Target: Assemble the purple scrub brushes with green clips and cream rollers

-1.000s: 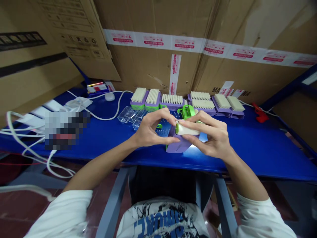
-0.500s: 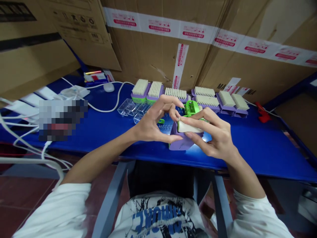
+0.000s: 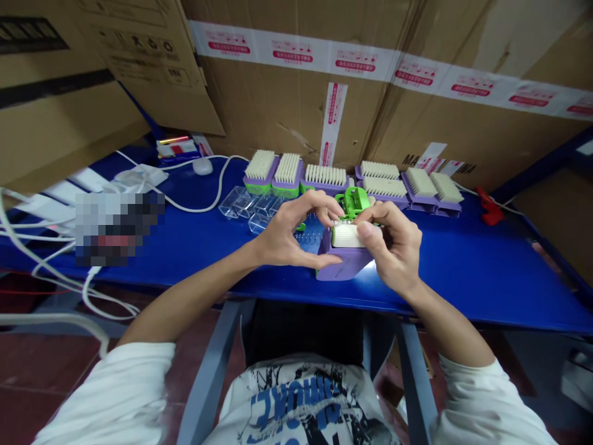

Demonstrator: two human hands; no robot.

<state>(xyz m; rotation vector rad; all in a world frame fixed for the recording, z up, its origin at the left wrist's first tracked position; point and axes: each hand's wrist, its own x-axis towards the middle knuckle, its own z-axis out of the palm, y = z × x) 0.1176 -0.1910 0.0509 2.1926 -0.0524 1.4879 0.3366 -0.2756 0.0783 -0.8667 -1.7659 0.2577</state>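
Observation:
A purple block [image 3: 343, 267] with a row of cream ribbed strips [image 3: 348, 235] on top stands near the table's front edge. My left hand [image 3: 293, 230] curves round its left side, thumb against the purple front and fingertips bent at the strips' top edge. My right hand [image 3: 393, 244] is closed at the strips' upper right, thumb in front and fingers bent behind. Small pale bits show between the fingertips, too small to name. Just behind them sits a bright green plastic part [image 3: 354, 201]. Small metal pins [image 3: 311, 232] lie left of the block, partly hidden by my left hand.
Several purple and green blocks with cream strips [image 3: 324, 175] line the back of the blue table [image 3: 467, 259], before a cardboard wall [image 3: 287, 99]. Clear plastic boxes [image 3: 238, 203] lie left of centre. White cables [image 3: 204, 209] cross the left side. A red object [image 3: 490, 209] lies at far right.
My right hand has shifted slightly left and its fingers have curled in, uncovering more of the strips' front. My left fingertips have moved closer to the strips' top edge.

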